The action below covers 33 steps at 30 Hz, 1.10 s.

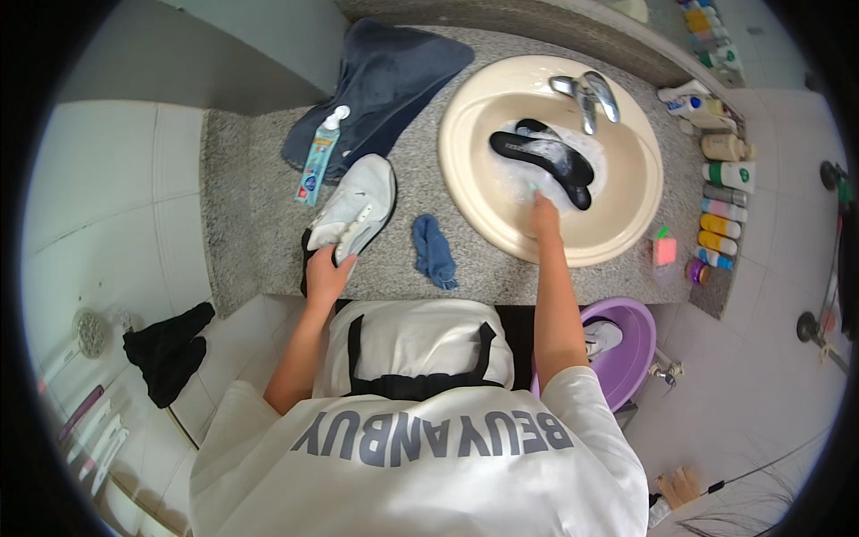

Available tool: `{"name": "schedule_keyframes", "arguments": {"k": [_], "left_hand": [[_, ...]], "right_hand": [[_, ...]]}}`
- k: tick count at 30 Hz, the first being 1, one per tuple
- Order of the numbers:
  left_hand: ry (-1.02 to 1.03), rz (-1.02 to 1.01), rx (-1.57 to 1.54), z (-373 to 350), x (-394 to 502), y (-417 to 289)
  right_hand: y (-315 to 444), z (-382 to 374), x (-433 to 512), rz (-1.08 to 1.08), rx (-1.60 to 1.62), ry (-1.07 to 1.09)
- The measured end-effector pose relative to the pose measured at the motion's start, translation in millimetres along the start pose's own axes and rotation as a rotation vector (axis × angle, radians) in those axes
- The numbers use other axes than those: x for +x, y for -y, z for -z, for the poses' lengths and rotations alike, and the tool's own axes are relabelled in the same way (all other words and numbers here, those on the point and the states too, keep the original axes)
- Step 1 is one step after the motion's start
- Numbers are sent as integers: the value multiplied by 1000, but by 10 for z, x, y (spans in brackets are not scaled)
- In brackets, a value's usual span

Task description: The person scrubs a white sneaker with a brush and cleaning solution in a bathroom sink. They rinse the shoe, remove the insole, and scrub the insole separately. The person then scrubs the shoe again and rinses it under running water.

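Note:
On the granite counter lies a white mesh sneaker (362, 194), toe pointing away from me. My left hand (325, 276) grips it near the heel, thumb along its side. My right hand (545, 216) reaches into the cream oval sink (463, 201). A small pale teal object (533, 188) shows at its fingertips, partly hidden by foam, so its kind is unclear. Just beyond that hand, two black insoles (547, 156) overlap in the soapy water (513, 178). A crumpled blue cloth (433, 252) rests between the sneaker and the sink.
A pump bottle (319, 158) lies on a dark blue-grey towel (396, 74) at the back left. The chrome faucet (588, 101) overhangs the basin. Several toiletry bottles (725, 174) line the right edge, near a pink sponge (665, 251). Below, a purple basin (631, 362) holds another white shoe (602, 337).

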<state>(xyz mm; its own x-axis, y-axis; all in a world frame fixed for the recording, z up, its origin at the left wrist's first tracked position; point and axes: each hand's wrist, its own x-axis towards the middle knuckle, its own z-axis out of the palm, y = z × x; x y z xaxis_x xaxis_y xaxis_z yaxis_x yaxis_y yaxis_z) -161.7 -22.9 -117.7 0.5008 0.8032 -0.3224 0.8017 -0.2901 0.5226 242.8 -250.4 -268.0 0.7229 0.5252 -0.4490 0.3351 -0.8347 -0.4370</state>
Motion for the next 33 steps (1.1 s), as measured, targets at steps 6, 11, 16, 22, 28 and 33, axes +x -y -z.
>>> {"name": "schedule_keyframes", "arguments": {"k": [6, 11, 16, 22, 28, 33], "left_hand": [[-37, -88, -87, -42, 137, -95], [-12, -25, -269, -199, 194, -207], [196, 33, -420, 26, 275, -721], [-329, -273, 144, 324, 1294, -411], [-111, -223, 468, 213, 2285, -165], [-246, -276, 345, 4, 2424, -113]], "right_hand": [[161, 225, -100, -119, -54, 75], [218, 660, -366, 85, 54, 138], [333, 1089, -900, 30, 20, 77], [140, 1116, -1291, 239, 223, 109], [497, 1239, -1554, 19, 298, 77], [505, 1256, -1633, 27, 392, -1]]}}
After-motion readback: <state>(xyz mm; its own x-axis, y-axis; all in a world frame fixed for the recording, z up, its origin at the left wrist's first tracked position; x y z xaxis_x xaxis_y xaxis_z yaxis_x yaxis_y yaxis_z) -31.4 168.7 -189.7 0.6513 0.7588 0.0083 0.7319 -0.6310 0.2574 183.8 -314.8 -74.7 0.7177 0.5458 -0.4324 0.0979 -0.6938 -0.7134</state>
